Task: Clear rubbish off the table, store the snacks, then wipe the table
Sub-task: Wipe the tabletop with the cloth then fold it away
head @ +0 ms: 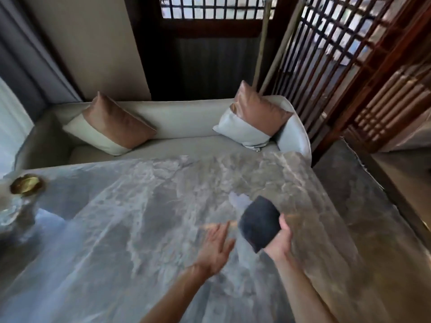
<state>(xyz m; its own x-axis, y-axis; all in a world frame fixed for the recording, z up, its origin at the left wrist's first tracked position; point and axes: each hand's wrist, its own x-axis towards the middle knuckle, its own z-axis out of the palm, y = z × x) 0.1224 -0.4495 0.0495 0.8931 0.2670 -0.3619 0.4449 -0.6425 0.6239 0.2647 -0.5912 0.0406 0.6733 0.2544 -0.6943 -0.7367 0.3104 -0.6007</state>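
Observation:
A grey marble table fills the lower part of the head view. My right hand is shut on a folded dark blue cloth, held just above the table near its right side. To the left of the cloth, my left hand hovers over the tabletop with its fingers spread and nothing in it. The image is blurred by motion.
A round brass dish sits at the table's far left, with a glass object in front of it. Beyond the table stands a pale sofa with two cushions. A dark wooden lattice screen rises at the right.

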